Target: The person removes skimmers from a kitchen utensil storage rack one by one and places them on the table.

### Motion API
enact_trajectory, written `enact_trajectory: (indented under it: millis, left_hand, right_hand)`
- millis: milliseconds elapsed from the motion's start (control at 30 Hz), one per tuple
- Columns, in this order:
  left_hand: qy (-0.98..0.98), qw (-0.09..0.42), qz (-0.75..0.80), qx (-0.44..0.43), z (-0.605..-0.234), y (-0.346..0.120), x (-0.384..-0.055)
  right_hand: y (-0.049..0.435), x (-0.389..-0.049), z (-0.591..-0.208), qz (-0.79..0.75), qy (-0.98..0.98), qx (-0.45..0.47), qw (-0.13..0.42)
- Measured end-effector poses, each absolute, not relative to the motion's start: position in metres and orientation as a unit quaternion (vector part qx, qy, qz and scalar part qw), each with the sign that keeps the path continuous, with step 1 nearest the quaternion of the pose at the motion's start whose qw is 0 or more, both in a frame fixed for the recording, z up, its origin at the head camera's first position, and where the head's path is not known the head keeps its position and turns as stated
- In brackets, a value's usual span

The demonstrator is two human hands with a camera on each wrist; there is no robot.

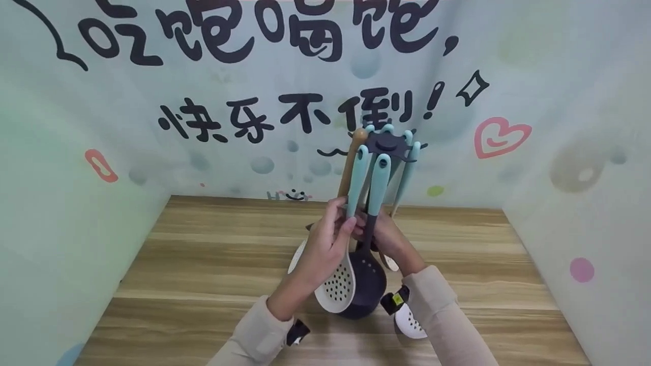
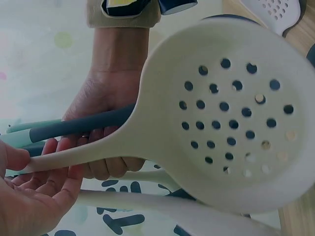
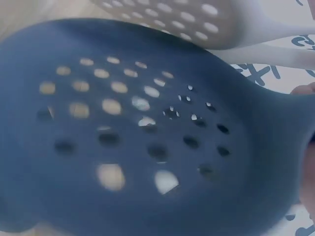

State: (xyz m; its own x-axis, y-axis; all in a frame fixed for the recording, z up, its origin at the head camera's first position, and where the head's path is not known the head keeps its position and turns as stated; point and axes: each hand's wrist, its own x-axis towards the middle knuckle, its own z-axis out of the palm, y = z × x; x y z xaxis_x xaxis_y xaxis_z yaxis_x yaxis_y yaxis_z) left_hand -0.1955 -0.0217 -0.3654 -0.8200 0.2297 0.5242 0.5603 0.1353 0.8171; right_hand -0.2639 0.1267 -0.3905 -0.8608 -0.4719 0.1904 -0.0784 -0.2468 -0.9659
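Observation:
A utensil rack with a dark hooked top [image 1: 389, 145] carries several kitchen tools with pale blue handles, their heads hanging down. My left hand [image 1: 323, 246] pinches the handle of a white skimmer [image 2: 162, 54] between thumb and fingers. Beside it hangs a dark skimmer [image 1: 371, 290], whose perforated bowl fills much of the right wrist view. Behind the dark stem, my right hand [image 1: 391, 236] has its fingers curled around the middle of the rack, as the left wrist view [image 2: 110, 88] shows. The rack's post is hidden by tools and hands.
A wooden handle [image 1: 351, 165] stands at the rack's left side. Near the right sleeve is a white perforated utensil head [image 1: 408, 325]. Beneath everything is a wood-grain table [image 1: 213, 264], with a printed cloth wall [image 1: 229, 168] behind and walls at both sides.

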Motion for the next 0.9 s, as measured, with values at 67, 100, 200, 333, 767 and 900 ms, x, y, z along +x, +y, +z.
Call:
enact_trajectory:
  millis: [67, 100, 200, 333, 767, 900]
  left_hand:
    - [-0.739, 0.141, -0.604, -0.261, -0.365, -0.022, -0.195]
    - [-0.74, 0.144, -0.606, -0.256, -0.365, -0.023, -0.194]
    - [-0.737, 0.162, -0.61, -0.24, -0.363, -0.022, -0.192]
    - [-0.733, 0.253, -0.586, -0.233, -0.361, -0.018, -0.184]
    - [-0.776, 0.269, -0.526, -0.222, -0.357, 0.008, -0.162]
    - [-0.8, 0.248, -0.513, -0.189, -0.363, 0.011, -0.175]
  right_hand:
    - [0.123, -0.262, -0.39, -0.752, 0.614, -0.212, 0.11]
    - [0.122, -0.261, -0.389, -0.75, 0.626, -0.195, 0.094]
    - [0.117, -0.257, -0.389, -0.732, 0.667, -0.135, 0.038]
    - [0.109, -0.254, -0.391, -0.716, 0.691, -0.095, -0.029]
    - [0.096, -0.244, -0.398, -0.672, 0.708, -0.065, -0.207]
    - [0.093, -0.241, -0.401, -0.618, 0.734, -0.084, -0.267]
